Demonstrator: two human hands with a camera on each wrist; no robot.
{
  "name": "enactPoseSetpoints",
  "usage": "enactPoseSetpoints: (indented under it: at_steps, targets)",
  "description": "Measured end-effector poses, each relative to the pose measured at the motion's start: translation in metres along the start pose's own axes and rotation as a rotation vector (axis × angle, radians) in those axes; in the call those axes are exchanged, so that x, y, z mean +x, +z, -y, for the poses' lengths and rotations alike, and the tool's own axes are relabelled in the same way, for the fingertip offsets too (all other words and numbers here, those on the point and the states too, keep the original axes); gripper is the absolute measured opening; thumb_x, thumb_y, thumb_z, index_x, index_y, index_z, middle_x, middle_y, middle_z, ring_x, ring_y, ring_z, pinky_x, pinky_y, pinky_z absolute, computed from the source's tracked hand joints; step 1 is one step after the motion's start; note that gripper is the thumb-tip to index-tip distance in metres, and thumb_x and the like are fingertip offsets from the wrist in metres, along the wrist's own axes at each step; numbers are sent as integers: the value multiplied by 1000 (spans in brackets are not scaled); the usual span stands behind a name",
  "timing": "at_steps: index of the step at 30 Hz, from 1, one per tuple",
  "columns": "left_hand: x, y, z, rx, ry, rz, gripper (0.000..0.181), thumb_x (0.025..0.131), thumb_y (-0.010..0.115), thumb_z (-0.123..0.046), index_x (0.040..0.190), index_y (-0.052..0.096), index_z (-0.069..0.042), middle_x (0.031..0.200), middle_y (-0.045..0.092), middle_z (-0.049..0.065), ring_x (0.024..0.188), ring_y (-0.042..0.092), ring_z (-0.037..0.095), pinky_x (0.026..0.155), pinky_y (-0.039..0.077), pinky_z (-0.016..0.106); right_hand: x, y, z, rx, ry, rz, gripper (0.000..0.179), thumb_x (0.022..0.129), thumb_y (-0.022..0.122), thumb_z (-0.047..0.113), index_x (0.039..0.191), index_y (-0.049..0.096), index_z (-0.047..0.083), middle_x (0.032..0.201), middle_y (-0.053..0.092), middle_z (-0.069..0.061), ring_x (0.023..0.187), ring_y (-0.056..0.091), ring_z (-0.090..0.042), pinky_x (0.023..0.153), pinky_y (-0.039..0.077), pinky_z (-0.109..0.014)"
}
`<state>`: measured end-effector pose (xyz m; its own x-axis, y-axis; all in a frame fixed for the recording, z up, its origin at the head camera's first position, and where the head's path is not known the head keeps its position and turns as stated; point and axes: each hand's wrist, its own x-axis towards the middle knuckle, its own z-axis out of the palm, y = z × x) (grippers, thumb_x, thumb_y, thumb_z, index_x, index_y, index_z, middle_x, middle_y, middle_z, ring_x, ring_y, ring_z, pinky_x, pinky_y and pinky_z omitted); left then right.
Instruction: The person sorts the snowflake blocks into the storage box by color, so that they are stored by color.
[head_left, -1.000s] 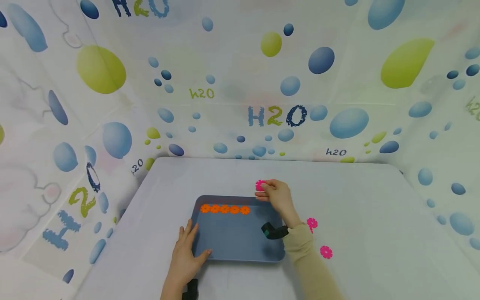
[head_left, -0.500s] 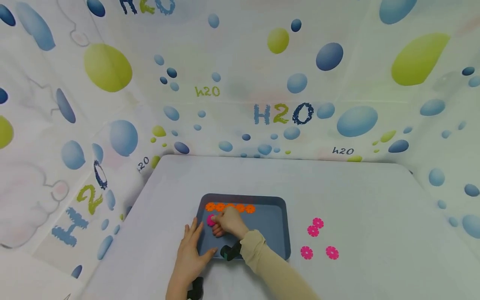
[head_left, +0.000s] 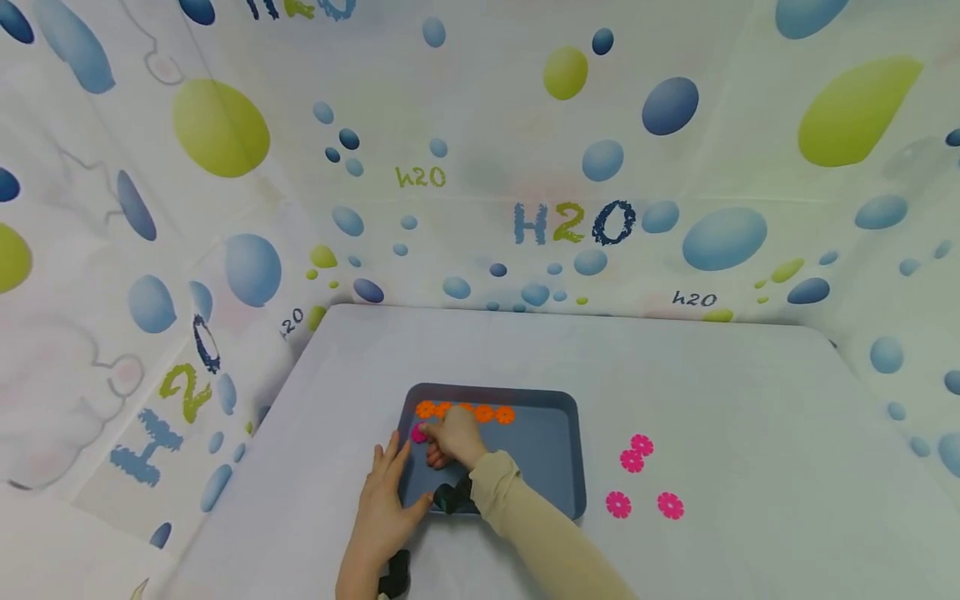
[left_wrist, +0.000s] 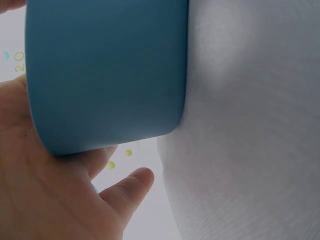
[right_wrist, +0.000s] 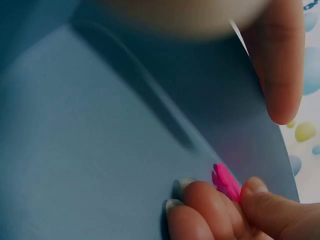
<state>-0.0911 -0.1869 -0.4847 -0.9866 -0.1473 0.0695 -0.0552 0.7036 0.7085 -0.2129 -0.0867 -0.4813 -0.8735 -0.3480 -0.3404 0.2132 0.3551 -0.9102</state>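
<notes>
In the head view a grey-blue tray (head_left: 536, 450) lies on the white table. Along its far side runs a row of orange flower-shaped pieces (head_left: 483, 413), partly covered by my right hand (head_left: 456, 435). That hand pinches a pink flower-shaped piece (head_left: 417, 432) at the tray's left wall, just below the row. From the right wrist, thumb and fingertips show around the pink piece (right_wrist: 226, 182), close to where floor and wall meet. My left hand (head_left: 381, 507) rests against the tray's left near corner, fingers spread; the left wrist view shows its palm touching the tray wall (left_wrist: 107, 75).
Several loose pink flower-shaped pieces (head_left: 618, 504) lie on the table right of the tray, two of them touching (head_left: 632, 461). A patterned curtain (head_left: 480, 175) rises behind the table (head_left: 720, 400).
My right hand has carried the pink piece from above the tray's far rim down to the left side inside it, then slightly farther left. The left hand stays at the tray; the head view shifted slightly.
</notes>
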Motion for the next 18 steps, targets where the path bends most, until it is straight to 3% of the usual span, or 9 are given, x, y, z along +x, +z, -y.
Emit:
enactPoseSetpoints:
  at_steps: [12,15,18]
  targets:
    - [-1,0,-1,12,16,-15,79,77,78,-21,142,42,5,157,27,23,142,17,57,105,22,75,-7,-17,3,59,-25,58,38,96,60,22,79,70,-11,60,67,-12,43,61,-12,48,57,-33]
    - [-1,0,-1,24,7,-8,79,78,78,-20,143,41,5,157,26,24,142,16,56,105,22,75,-11,-35,8,52,-62,59,38,97,59,26,92,71,-10,67,69,-15,51,67,-16,53,59,-35]
    - [0,-1,-1,26,-7,13,80,79,78,-21,144,39,5,159,23,23,143,14,55,107,19,74,-20,-68,15,50,-141,42,37,98,58,27,109,67,-7,85,72,-18,71,73,-24,68,61,-37]
